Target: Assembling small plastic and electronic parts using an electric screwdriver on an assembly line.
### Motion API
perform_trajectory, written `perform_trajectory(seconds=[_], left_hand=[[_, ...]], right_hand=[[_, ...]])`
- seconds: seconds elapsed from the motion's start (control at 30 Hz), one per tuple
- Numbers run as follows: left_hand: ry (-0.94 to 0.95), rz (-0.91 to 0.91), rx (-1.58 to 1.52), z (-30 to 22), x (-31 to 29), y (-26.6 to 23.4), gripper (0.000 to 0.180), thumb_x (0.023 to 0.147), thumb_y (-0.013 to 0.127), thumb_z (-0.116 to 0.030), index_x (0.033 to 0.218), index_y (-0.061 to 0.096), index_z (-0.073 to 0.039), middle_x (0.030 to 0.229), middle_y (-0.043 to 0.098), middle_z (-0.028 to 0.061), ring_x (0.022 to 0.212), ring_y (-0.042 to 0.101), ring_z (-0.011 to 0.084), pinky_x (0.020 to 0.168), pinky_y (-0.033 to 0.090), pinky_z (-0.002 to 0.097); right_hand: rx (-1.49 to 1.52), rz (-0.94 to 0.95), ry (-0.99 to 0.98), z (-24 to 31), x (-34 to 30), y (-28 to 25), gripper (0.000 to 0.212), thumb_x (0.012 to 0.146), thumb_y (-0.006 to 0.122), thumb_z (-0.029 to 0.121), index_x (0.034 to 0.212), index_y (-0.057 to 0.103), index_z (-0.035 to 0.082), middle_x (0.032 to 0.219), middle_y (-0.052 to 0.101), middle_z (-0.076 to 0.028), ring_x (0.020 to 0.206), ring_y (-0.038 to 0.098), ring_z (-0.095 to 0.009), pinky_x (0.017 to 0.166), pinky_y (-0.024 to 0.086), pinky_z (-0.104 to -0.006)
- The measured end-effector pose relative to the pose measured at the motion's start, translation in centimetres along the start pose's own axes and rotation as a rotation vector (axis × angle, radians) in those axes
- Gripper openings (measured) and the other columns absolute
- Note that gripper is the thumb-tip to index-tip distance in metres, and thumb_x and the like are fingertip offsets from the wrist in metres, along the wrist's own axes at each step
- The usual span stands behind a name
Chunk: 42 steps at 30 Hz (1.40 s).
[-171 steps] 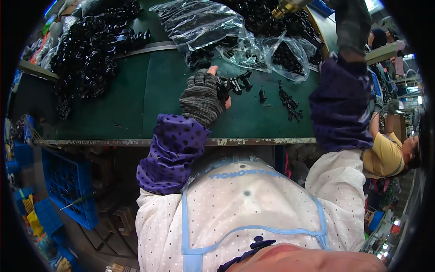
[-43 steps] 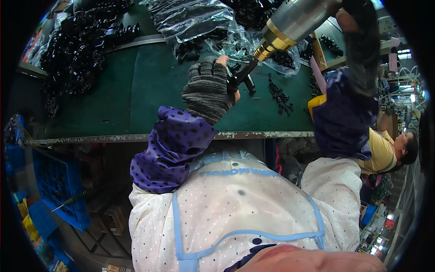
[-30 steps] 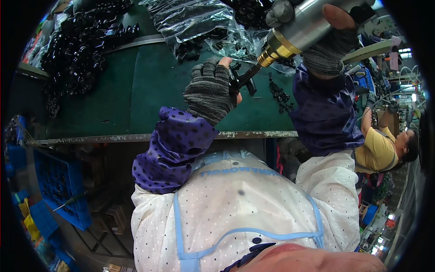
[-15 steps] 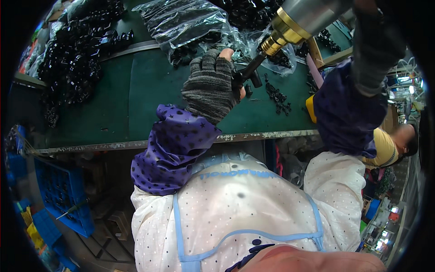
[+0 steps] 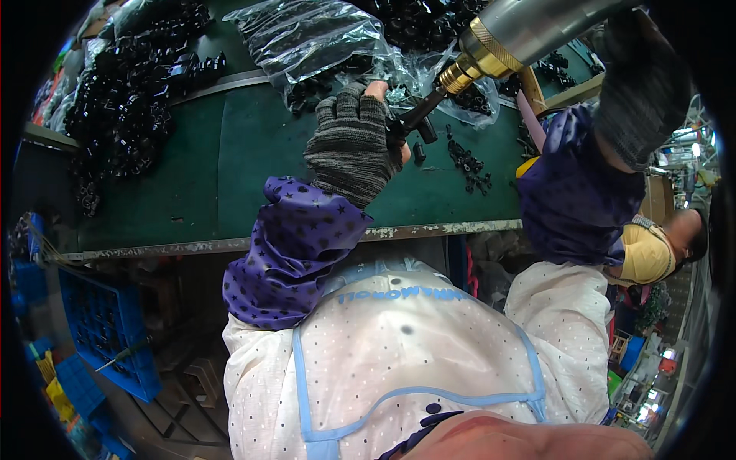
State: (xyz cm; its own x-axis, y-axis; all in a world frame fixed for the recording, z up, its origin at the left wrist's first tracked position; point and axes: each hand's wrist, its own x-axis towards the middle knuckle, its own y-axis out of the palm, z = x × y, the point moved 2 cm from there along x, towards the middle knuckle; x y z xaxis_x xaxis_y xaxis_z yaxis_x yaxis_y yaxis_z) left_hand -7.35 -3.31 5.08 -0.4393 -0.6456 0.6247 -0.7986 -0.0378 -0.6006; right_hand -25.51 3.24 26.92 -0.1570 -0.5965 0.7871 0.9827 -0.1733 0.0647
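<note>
driver slants down to black part in left grip

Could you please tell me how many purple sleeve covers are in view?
2: the left sleeve cover, below the gloved left hand, and the right sleeve cover, below the gloved right hand. Others could be hidden from this camera.

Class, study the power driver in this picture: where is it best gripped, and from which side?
Probably around its grey barrel, coming from the person's right: the barrel is thick and round and extends that way, while the brass-coloured collar and dark bit point toward the left hand.
</note>
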Motion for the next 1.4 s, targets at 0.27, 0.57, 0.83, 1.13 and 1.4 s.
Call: perform_trajectory(seconds=[0.27, 0.57, 0.83, 1.13, 1.4], left_hand=[[0.034, 0.002, -0.010, -0.7, -0.1, 0.1, 0.066, 0.059, 0.070, -0.022, 0.119, 0.048, -0.005, 0.095, 0.056, 0.0150, 0.089, 0.055, 0.0321, 0.082, 0.042, 0.0430], [0.084, -0.055, 0.024, 0.2, -0.4, 0.2, 0.071, 0.056, 0.071, -0.024, 0.120, 0.047, -0.003, 0.095, 0.056, 0.0149, 0.090, 0.054, 0.0321, 0.083, 0.042, 0.0443], [-0.025, 0.110, 0.057, 0.1, -0.4, 0.8, 0.075, 0.055, 0.073, -0.025, 0.121, 0.045, -0.004, 0.108, 0.052, 0.0156, 0.097, 0.052, 0.0345, 0.086, 0.041, 0.0484], [0.016, 0.010, -0.009, 0.8, -0.7, 0.7, 0.077, 0.054, 0.074, -0.026, 0.123, 0.044, -0.008, 0.111, 0.051, 0.0152, 0.096, 0.051, 0.0373, 0.082, 0.044, 0.0497], [0.007, 0.021, -0.006, 0.8, -0.4, 0.8, 0.076, 0.054, 0.074, -0.026, 0.122, 0.044, -0.010, 0.113, 0.050, 0.0147, 0.097, 0.049, 0.0378, 0.081, 0.045, 0.0495]], right_hand=[[0.594, 0.022, 0.242, -6.8, -1.1, 3.8, 0.037, 0.084, 0.060, 0.017, 0.113, 0.049, -0.001, 0.097, 0.057, -0.016, 0.074, 0.062, -0.032, 0.071, 0.053, -0.0458], [0.704, 0.281, 0.375, -8.4, -2.2, 3.1, 0.040, 0.075, 0.061, 0.010, 0.110, 0.047, -0.003, 0.094, 0.055, -0.017, 0.081, 0.065, -0.038, 0.075, 0.055, -0.0571], [0.744, 0.459, 0.291, -8.6, -2.3, 3.7, 0.050, 0.070, 0.063, 0.006, 0.117, 0.045, 0.000, 0.102, 0.055, -0.019, 0.085, 0.064, -0.042, 0.079, 0.053, -0.0574], [0.667, 0.166, 0.297, -9.0, -2.4, 3.8, 0.041, 0.079, 0.060, 0.015, 0.112, 0.046, -0.003, 0.095, 0.056, -0.019, 0.080, 0.064, -0.041, 0.066, 0.057, -0.0560], [0.610, 0.286, 0.310, -9.4, -2.3, 1.8, 0.042, 0.078, 0.061, 0.012, 0.114, 0.045, -0.004, 0.099, 0.056, -0.020, 0.085, 0.063, -0.043, 0.068, 0.057, -0.0573]])
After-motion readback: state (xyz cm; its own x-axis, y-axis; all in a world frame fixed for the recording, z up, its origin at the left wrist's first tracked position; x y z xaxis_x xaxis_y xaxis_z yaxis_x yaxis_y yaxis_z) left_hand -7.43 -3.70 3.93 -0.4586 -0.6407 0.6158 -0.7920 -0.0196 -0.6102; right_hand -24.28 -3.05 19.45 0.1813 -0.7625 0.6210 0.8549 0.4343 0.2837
